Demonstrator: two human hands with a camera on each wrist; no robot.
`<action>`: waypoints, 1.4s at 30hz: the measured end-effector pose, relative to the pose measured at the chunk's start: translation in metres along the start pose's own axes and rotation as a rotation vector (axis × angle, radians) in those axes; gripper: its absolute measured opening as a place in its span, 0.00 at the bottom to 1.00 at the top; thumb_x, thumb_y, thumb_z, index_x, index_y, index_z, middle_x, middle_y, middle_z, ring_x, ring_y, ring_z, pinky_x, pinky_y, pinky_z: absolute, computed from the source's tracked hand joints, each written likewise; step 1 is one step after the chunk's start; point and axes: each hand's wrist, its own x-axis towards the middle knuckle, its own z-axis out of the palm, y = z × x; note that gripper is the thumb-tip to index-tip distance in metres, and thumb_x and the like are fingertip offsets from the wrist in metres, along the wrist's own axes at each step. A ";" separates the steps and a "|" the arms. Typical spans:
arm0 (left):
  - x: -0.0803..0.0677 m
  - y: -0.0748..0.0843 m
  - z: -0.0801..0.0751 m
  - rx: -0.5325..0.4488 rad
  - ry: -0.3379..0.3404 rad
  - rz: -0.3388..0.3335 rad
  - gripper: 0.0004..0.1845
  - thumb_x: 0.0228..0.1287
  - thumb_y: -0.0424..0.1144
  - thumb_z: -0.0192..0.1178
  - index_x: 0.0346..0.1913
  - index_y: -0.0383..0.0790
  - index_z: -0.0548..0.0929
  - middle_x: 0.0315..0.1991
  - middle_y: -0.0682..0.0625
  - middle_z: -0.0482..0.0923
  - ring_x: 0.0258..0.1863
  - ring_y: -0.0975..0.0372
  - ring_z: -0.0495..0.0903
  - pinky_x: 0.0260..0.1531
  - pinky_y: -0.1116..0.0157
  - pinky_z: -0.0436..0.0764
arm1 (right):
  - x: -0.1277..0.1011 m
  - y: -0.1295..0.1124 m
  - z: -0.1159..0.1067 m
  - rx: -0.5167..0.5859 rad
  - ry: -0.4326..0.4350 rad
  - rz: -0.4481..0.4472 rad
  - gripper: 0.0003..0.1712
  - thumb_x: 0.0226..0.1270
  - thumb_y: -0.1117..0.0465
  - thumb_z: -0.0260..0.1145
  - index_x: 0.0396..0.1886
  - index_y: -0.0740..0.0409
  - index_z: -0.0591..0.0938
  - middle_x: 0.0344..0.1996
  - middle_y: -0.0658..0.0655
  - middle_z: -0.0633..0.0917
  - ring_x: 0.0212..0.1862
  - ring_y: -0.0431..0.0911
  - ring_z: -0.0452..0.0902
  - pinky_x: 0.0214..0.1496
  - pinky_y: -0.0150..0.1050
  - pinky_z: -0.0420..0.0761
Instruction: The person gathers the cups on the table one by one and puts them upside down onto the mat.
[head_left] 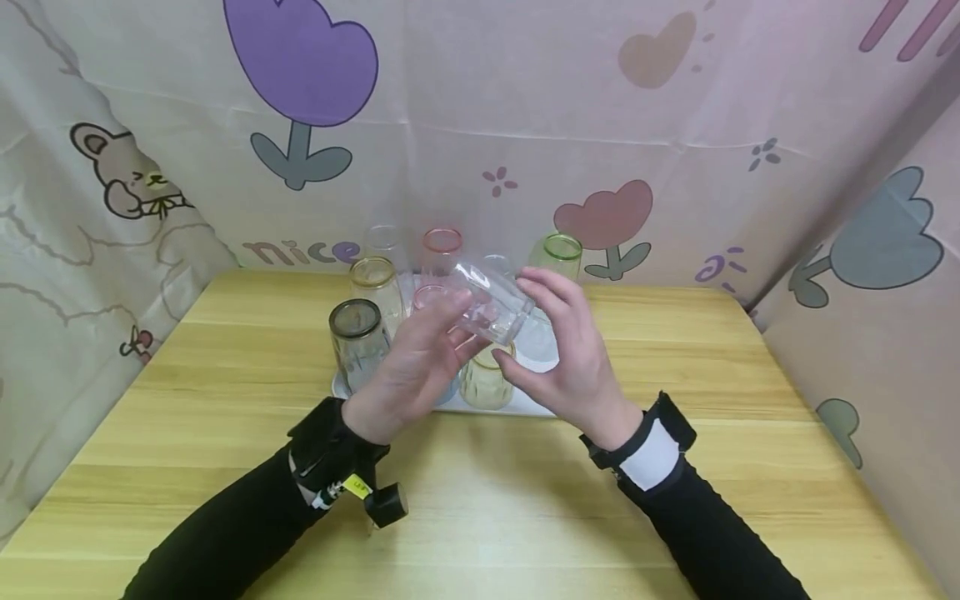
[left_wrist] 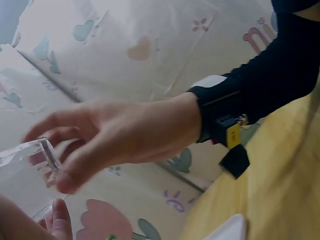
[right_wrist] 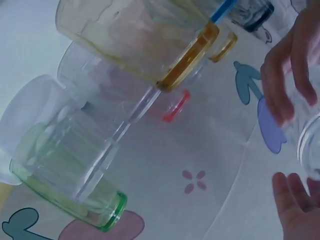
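Note:
A clear drinking glass [head_left: 491,302] is tilted above the other glasses, its thick end toward the right. My left hand [head_left: 408,367] grips it, thumb on the near side and fingers beneath. My right hand [head_left: 581,358] is spread around the thick end, fingers above and thumb below. In the left wrist view the right thumb [left_wrist: 67,182] is close by the edge of the glass [left_wrist: 22,155]. The right wrist view catches the round end of the glass [right_wrist: 311,147] at its right edge, with fingertips on both sides.
Upside-down glasses stand on a white tray [head_left: 536,407]: a dark grey one [head_left: 356,346], an amber one [head_left: 378,292], a pale yellow one [head_left: 487,383], a green one [head_left: 562,254] and pinkish ones, one with a red ring [head_left: 442,242]. A wooden table [head_left: 480,508] and printed cloth [head_left: 465,100] surround them.

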 end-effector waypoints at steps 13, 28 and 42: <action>-0.006 -0.016 0.002 -0.047 -0.008 -0.071 0.38 0.67 0.52 0.71 0.73 0.39 0.70 0.60 0.50 0.76 0.54 0.61 0.79 0.50 0.69 0.82 | -0.004 -0.004 0.006 -0.001 0.063 -0.097 0.26 0.60 0.64 0.75 0.58 0.66 0.82 0.58 0.74 0.78 0.61 0.63 0.77 0.60 0.50 0.83; -0.015 -0.009 -0.007 -0.022 -0.031 -0.072 0.15 0.70 0.47 0.69 0.51 0.44 0.81 0.51 0.52 0.80 0.55 0.59 0.79 0.60 0.62 0.79 | 0.001 -0.010 -0.002 0.005 0.171 -0.070 0.24 0.62 0.60 0.72 0.54 0.69 0.81 0.56 0.71 0.82 0.57 0.63 0.80 0.63 0.38 0.80; -0.028 0.032 -0.057 0.493 0.198 0.425 0.18 0.68 0.18 0.53 0.56 0.34 0.82 0.49 0.49 0.81 0.46 0.60 0.81 0.43 0.71 0.83 | -0.005 0.014 -0.025 -0.066 0.190 0.067 0.29 0.56 0.58 0.74 0.54 0.71 0.79 0.54 0.71 0.79 0.53 0.61 0.78 0.56 0.33 0.75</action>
